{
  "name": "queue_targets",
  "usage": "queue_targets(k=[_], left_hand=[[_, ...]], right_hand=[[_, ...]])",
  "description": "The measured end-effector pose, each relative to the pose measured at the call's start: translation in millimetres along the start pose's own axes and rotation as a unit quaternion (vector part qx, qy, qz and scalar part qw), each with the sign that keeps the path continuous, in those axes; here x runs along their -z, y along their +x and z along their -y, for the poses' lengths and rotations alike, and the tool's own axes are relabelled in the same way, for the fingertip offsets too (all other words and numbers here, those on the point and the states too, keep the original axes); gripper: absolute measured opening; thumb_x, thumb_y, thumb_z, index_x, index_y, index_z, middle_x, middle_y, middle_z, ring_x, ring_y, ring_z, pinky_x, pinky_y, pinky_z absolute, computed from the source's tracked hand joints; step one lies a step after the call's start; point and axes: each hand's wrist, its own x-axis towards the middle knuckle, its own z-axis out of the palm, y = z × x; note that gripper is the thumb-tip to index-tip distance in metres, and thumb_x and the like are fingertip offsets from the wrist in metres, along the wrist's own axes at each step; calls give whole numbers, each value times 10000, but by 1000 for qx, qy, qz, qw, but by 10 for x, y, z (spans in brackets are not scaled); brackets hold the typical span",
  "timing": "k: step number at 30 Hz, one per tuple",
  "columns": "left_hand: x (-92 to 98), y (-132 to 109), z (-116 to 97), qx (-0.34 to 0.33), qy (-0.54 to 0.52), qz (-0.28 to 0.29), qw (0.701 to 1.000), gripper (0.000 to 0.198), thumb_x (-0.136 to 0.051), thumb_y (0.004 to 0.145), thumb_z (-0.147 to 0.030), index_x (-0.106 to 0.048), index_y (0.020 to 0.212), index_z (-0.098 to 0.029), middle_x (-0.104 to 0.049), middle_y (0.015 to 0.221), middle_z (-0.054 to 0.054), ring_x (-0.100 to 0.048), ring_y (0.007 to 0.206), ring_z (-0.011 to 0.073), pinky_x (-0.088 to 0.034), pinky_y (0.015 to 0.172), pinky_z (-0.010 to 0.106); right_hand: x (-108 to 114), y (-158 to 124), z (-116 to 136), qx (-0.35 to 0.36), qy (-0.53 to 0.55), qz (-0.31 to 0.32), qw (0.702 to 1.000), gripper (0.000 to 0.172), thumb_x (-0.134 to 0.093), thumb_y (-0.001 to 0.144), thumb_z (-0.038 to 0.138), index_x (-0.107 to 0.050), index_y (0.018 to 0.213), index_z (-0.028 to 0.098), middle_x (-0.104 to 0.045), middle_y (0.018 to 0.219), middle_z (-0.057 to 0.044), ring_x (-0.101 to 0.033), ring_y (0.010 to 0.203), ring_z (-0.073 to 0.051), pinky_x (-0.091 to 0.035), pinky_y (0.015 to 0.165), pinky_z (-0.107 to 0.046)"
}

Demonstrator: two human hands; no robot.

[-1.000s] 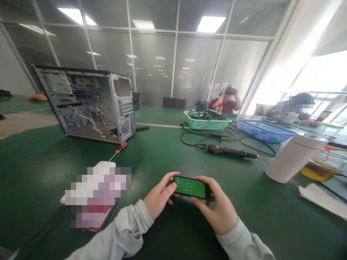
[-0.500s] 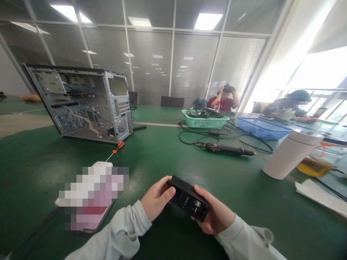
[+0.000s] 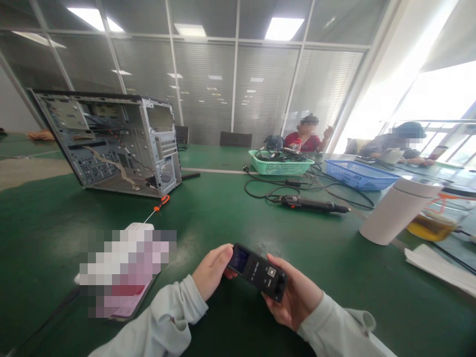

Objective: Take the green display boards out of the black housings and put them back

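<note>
The left hand (image 3: 211, 272) and right hand (image 3: 293, 297) pinched a black handheld device (image 3: 257, 272) by its ends, above the green table (image 3: 55, 223), its casing closed and screen facing up, apparently assembled.

**Bright room, hard glare from the window (image 3: 435, 94) on our right.**
We get ceiling lights (image 3: 283, 29) overhead, a bowed table edge (image 3: 44, 174), and one pixelated patch (image 3: 126, 270).

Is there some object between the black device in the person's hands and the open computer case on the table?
Yes: an orange-handled screwdriver lies on the green table just in front of the computer case, on the side of the black device. A pixelated item sits further left.
</note>
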Motion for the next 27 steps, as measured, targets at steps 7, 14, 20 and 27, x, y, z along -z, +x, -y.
queue_targets(k=[7, 14, 20, 27], left_hand=[[-6, -3, -37, 13, -6, -23, 1000, 548, -355, 749, -633, -595, 935, -177, -574, 782, 33, -516, 669, 160, -430, 532, 241], [17, -11, -18, -58, 41, -18, 997, 350, -600, 717, -391, -534, 988, -179, -572, 946, 59, -541, 854, 195, -431, 699, 268], [-5, -44, -74, -79, 72, 14, 994, 303, -659, 675, -294, -540, 935, -194, -578, 1043, 68, -543, 946, 220, -430, 749, 296], [46, 0, -45, -86, 28, 11, 996, 214, -636, 700, -284, -612, 882, -173, -611, 1077, 92, -546, 1016, 239, -428, 847, 339]], right_hand=[[120, 70, -69, 241, -187, -37, 951, 350, -510, 810, 490, -402, 891, 167, -557, 616, -5, -568, 426, -142, -386, 322, -135], [170, 107, -147, 503, -357, -106, 780, 446, -557, 781, 376, -437, 1156, 168, -507, 1077, -82, -533, 905, -205, -481, 719, -282], [166, 60, -87, 525, -453, -134, 708, 355, -615, 730, 364, -510, 1008, 170, -543, 948, -50, -517, 869, -212, -427, 768, -323], [116, -40, -48, 550, -517, -167, 635, 305, -606, 750, 356, -522, 980, 174, -538, 921, -49, -510, 845, -202, -419, 734, -303]])
